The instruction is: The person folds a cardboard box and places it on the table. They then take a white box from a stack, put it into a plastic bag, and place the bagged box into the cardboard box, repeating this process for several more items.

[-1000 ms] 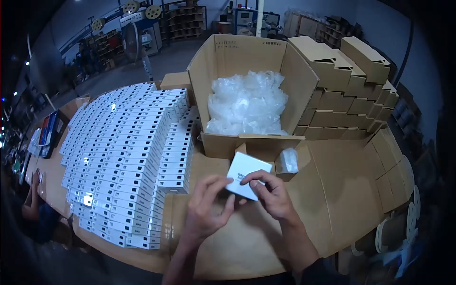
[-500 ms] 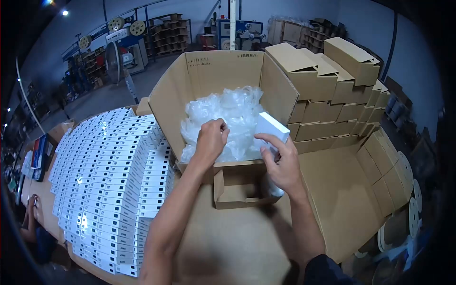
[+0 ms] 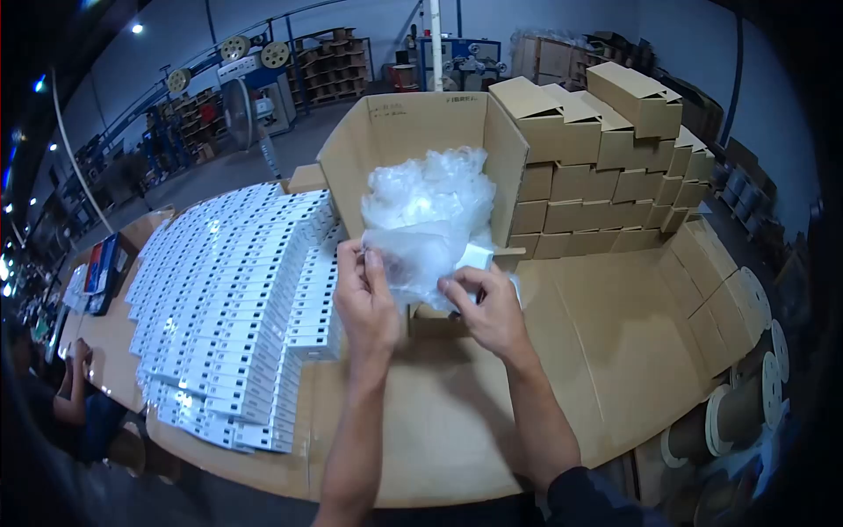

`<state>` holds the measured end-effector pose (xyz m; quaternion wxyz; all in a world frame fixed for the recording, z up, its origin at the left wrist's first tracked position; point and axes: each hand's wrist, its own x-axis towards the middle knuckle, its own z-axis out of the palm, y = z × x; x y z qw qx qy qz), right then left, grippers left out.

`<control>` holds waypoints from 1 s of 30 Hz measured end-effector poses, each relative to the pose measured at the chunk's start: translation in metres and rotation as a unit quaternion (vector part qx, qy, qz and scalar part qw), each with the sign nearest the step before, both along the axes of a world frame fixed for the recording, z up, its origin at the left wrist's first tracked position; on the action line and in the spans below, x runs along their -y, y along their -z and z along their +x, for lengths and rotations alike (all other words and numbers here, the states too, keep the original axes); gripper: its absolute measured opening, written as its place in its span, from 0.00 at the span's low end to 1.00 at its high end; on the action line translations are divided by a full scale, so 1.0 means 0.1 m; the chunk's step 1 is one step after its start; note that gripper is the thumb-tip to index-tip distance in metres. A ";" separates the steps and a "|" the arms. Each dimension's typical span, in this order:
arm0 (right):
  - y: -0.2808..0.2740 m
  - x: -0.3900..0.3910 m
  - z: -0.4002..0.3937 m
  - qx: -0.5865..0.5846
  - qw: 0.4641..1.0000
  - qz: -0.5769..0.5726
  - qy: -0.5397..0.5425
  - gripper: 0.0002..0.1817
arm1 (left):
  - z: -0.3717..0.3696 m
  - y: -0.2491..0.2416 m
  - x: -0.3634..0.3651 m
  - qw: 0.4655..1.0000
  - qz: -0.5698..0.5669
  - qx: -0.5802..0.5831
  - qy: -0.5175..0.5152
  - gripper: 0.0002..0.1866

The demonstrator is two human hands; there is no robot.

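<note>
A clear plastic bag (image 3: 411, 249) is stretched between my hands in front of the big carton (image 3: 349, 149). My left hand (image 3: 364, 299) pinches the bag's left edge between thumb and fingers. In my right hand (image 3: 487, 309) is a small white box (image 3: 475, 256), whose upper end shows above the fingers. The right thumb and fingertip lie right at the bag's edge. Behind the bag, a heap of similar clear bags (image 3: 430, 184) fills the carton. A small open carton (image 3: 436, 328) stands below my hands, largely hidden by them.
Long rows of stacked white boxes (image 3: 228, 299) cover the table's left side. Brown cartons (image 3: 575, 171) are piled at the back right, beside a wide cardboard surface (image 3: 632, 325). Large spools (image 3: 716, 422) stand at the far right. Another person's hand (image 3: 81, 351) shows at far left.
My left hand has drawn a plastic bag out from the heap, toward me. My right hand has lowered the white box and come in to the bag. The view has shifted slightly.
</note>
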<state>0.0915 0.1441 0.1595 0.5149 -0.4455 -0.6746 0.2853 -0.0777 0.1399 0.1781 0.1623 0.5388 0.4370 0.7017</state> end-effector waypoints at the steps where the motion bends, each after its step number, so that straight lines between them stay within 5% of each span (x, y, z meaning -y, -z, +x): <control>1: -0.03 0.25 -0.05 0.029 1.000 0.000 -0.002 0.15 | 0.04 0.09 0.12 0.999 -0.010 0.045 -0.020 0.08; 3: 0.04 0.64 -0.10 -0.045 0.989 -0.105 -0.098 0.16 | 0.10 0.24 0.38 0.996 -0.030 0.046 -0.076 0.09; 8: 0.57 1.32 -0.02 -0.183 0.959 -0.182 -0.120 0.14 | 0.04 0.62 1.12 0.995 -0.053 0.017 -0.087 0.11; 12: 0.66 1.68 0.03 0.021 0.995 -0.095 -0.030 0.14 | 0.10 0.93 1.55 0.994 -0.083 0.051 -0.040 0.13; 16: 0.94 1.83 -0.04 -0.195 0.973 -0.099 -0.070 0.15 | 0.09 1.09 1.80 0.977 -0.177 0.109 0.050 0.13; 18: 0.95 1.87 0.00 -0.168 0.980 -0.095 -0.043 0.15 | 0.07 1.12 1.86 0.964 -0.197 0.164 0.077 0.13; 21: 1.02 1.90 0.01 -0.106 0.991 -0.086 0.000 0.17 | 0.03 1.17 1.90 0.968 -0.237 0.083 -0.030 0.12; 24: 1.02 1.94 0.03 -0.055 0.994 -0.088 0.041 0.15 | -0.01 1.08 1.94 0.972 -0.039 -0.112 -0.204 0.10; 27: 1.03 1.94 0.01 -0.031 0.995 -0.072 0.063 0.11 | -0.07 0.84 1.97 0.944 0.042 -0.306 -0.115 0.17; 30: 1.03 1.92 0.01 -0.012 0.996 -0.051 0.067 0.07 | -0.01 0.73 1.87 0.938 0.001 -0.347 -0.005 0.14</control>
